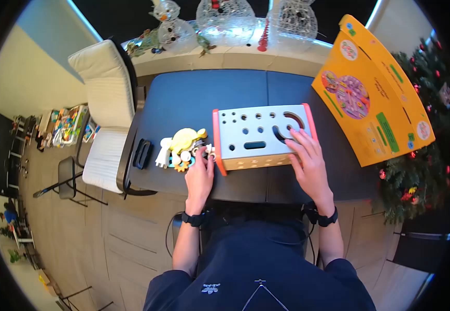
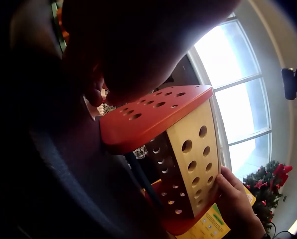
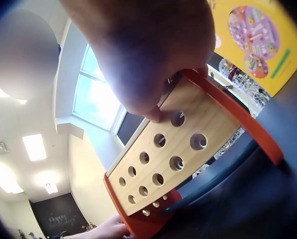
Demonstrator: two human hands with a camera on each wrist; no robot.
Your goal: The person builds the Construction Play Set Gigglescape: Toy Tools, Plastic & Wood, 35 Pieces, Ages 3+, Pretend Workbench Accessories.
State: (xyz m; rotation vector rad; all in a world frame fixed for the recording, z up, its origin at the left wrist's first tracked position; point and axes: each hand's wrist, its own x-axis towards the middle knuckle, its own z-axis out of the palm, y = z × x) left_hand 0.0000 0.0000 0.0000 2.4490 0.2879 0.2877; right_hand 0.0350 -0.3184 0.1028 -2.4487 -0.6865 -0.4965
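Note:
A wooden box (image 1: 248,132) with a grey holed top and red end panels stands on the dark table. My right hand (image 1: 312,168) grips its front top edge near the right end, fingers over the grey top, thumb on the light wood front (image 3: 161,149). Just left of the box, my left hand (image 1: 199,179) pinches a small white piece (image 1: 210,151) beside the red end panel (image 2: 156,117). Against that hand lies a pile of toy parts, with a yellow piece (image 1: 184,139) and an orange gear (image 1: 181,167). The left fingertips are dark in the left wrist view.
A black object (image 1: 142,154) lies at the table's left edge. A large yellow carton (image 1: 375,98) stands at the right, by a decorated tree (image 1: 417,176). A white chair (image 1: 108,103) is on the left. Wire snowmen (image 1: 225,23) stand on the ledge behind.

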